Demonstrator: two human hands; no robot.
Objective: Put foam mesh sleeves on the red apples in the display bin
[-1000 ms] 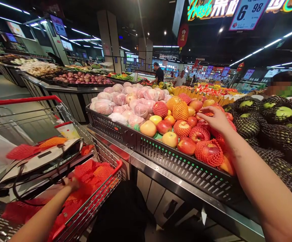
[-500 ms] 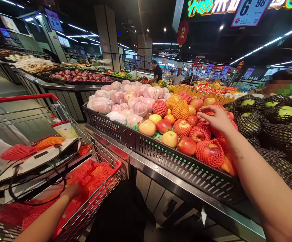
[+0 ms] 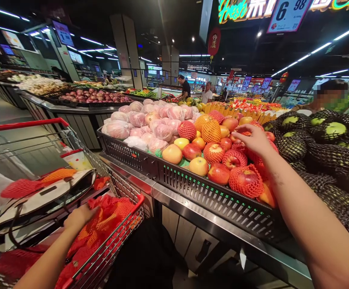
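Note:
My left hand (image 3: pixel 79 216) is inside the shopping cart, its fingers closed on red foam fruit nets (image 3: pixel 108 212) that bunch up against it. Over the right part of the black crate (image 3: pixel 198 190), my right hand (image 3: pixel 252 138) is stretched out palm down, fingers apart and slightly bent. It hovers at or just above red apples in foam nets; whether the fingertips touch them is unclear. Below that hand lie a netted apple (image 3: pixel 245 180) and a bare red apple (image 3: pixel 219 173). A yellowish apple (image 3: pixel 198 166) sits nearer the crate's front.
Film-wrapped pink fruit (image 3: pixel 162 132) fills the crate's left part. Dark-netted green melons (image 3: pixel 291 142) are piled at right. A cream bag (image 3: pixel 41 194) lies across the cart (image 3: pixel 26 124). Red onions (image 3: pixel 96 94) occupy a stand behind. Other people stand farther back and at right.
My left hand has risen slightly and moved left, pulling up some foam nets in the cart. My right hand stays over the apples in nearly the same pose. The view has shifted a little.

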